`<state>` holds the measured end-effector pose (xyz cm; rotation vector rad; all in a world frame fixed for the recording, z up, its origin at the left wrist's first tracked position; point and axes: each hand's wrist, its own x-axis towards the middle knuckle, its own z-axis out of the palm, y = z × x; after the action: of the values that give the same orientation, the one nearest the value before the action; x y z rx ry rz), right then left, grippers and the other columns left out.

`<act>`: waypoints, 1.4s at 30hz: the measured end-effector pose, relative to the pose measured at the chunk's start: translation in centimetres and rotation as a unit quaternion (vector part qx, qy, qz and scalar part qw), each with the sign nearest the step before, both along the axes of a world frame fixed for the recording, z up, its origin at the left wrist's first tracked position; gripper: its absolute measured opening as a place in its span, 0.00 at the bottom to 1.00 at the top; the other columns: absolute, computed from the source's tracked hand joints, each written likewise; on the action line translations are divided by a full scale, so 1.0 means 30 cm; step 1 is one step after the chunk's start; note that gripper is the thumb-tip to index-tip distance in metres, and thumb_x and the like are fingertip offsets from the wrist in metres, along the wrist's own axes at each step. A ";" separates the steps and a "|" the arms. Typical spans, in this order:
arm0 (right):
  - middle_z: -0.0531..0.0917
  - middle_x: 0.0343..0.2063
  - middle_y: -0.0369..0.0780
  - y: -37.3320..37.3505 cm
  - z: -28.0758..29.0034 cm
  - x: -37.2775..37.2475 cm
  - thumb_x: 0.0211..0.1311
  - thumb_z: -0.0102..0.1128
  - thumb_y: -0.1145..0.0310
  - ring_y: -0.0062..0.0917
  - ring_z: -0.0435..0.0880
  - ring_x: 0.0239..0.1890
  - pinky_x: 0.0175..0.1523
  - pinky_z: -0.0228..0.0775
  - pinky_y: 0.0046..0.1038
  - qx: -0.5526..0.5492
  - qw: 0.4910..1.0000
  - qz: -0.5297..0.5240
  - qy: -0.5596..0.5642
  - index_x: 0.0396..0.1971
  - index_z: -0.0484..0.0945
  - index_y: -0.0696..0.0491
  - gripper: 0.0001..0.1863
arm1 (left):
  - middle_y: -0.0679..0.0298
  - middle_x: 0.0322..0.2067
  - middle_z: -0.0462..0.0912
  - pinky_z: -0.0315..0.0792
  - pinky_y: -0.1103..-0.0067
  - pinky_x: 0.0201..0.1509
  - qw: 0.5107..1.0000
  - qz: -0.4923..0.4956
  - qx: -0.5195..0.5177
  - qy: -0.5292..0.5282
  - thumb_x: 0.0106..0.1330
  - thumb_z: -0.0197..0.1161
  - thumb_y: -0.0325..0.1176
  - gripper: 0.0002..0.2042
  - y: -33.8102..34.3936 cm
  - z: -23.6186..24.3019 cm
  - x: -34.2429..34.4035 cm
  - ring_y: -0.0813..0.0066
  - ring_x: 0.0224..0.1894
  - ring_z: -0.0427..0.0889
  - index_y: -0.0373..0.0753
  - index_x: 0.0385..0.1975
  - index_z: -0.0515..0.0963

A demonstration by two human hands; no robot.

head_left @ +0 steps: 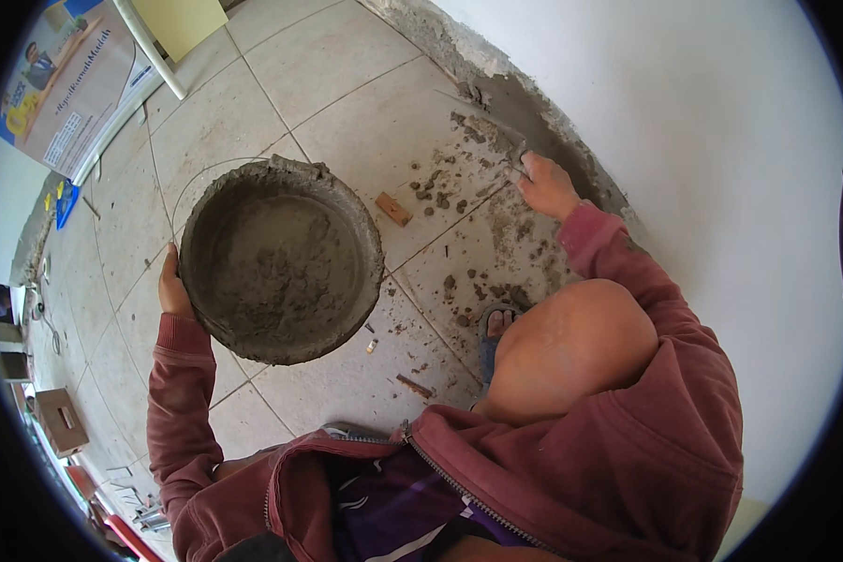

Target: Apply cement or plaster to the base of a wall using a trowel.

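Note:
My left hand (172,285) grips the left side of a round bucket (375,253) caked with grey mortar. Wet mortar (281,267) lies inside it, smooth toward the far side and lumpy toward the near side. A thin wire handle (180,192) hangs over the bucket's far left. Off to the right, my right hand (546,185) is closed round the handle of a trowel (496,125). Its blade points away to the far left, low beside the foot of the wall; mortar smears make its outline hard to follow. A grey mortar strip (557,136) runs along the wall base there.
Mortar crumbs (440,192) are scattered over the tiled floor (337,94). A brown block (393,209) lies right of the bucket. My sandalled foot (496,328) is near the crumbs. The white wall (721,169) bounds the right; a printed banner (75,84) stands far left.

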<state>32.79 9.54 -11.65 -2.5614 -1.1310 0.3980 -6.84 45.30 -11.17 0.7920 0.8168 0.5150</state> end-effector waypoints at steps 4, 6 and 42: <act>0.73 0.24 0.52 -0.025 -0.216 0.154 0.53 0.47 0.65 0.42 0.75 0.30 0.34 0.65 0.39 -0.071 0.992 -0.053 0.091 0.26 0.72 0.62 0.14 | 0.55 0.39 0.76 0.68 0.76 0.46 1.000 -0.011 0.008 0.017 0.63 0.40 0.46 0.24 0.096 -0.093 -0.076 0.66 0.39 0.76 0.29 0.41 0.70; 0.74 0.27 0.53 0.006 -0.305 0.184 0.52 0.47 0.66 0.42 0.75 0.32 0.36 0.66 0.39 -0.080 0.989 -0.094 0.079 0.27 0.73 0.64 0.14 | 0.56 0.38 0.76 0.68 0.77 0.46 0.996 0.034 0.023 0.081 0.63 0.41 0.47 0.24 0.144 -0.181 -0.172 0.66 0.39 0.76 0.29 0.41 0.71; 0.76 0.25 0.54 0.133 -0.357 0.198 0.49 0.46 0.66 0.46 0.75 0.31 0.35 0.66 0.38 0.103 0.975 -0.199 -0.008 0.24 0.71 0.64 0.13 | 0.55 0.41 0.75 0.65 0.77 0.49 0.989 0.050 0.046 0.128 0.62 0.40 0.49 0.26 0.137 -0.227 -0.258 0.68 0.42 0.74 0.29 0.45 0.69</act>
<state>38.72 13.53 -22.37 -2.5214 -0.6008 0.1525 -14.59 49.43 -17.99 0.9177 1.0798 0.5514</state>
